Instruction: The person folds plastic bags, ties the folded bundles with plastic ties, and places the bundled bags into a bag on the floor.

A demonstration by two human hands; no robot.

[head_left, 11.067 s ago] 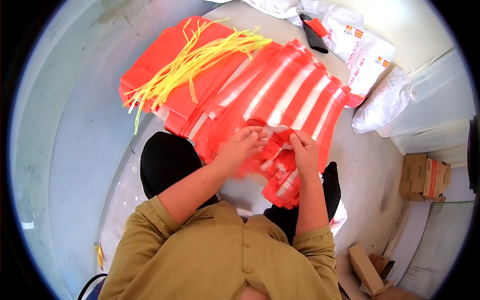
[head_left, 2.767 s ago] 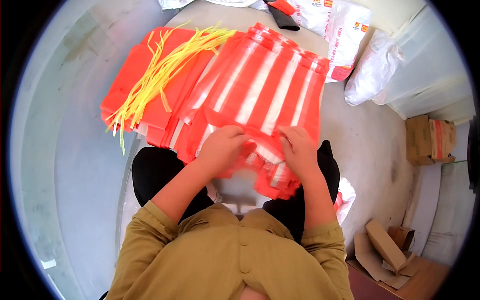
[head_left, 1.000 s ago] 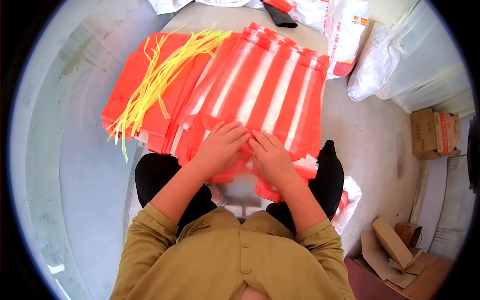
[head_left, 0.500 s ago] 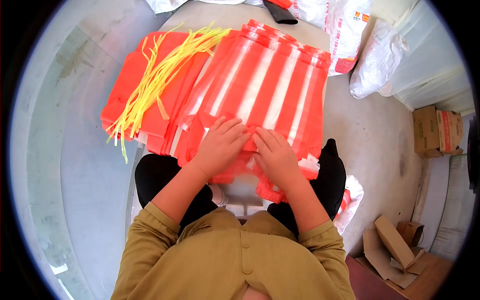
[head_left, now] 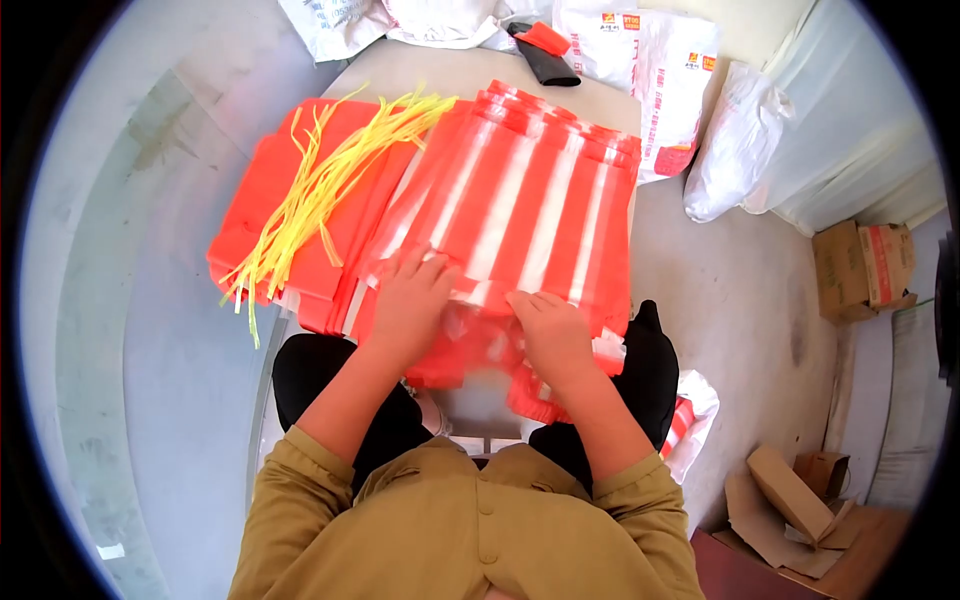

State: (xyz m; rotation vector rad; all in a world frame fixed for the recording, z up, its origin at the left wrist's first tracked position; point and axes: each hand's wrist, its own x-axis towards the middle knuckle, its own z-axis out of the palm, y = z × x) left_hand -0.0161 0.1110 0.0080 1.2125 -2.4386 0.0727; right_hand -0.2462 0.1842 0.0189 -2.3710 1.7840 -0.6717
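A pile of red-and-white striped plastic bags [head_left: 520, 200] lies in front of me, its handle ends hanging toward my lap. My left hand [head_left: 412, 305] is at the near left part of the top bag, fingers curled onto its folded edge. My right hand [head_left: 555, 335] pinches the same edge farther right, fingertips pressed on the film. Between the hands the thin film is crumpled and partly see-through. Left of the pile are plain red bags [head_left: 275, 190], with a bunch of yellow strips [head_left: 320, 190] lying across them.
A black object with a red piece [head_left: 550, 60] sits at the far edge of the work surface. White printed sacks [head_left: 680, 90] stand behind it. Cardboard boxes [head_left: 865, 265] are to the right, and flattened cardboard [head_left: 785, 510] lies at lower right. A white sack [head_left: 695, 420] stands beside my right leg.
My hands have moved apart, the left one leftward, and the bag's edge between them is spread wider. The whole view has shifted, so the pile appears lower.
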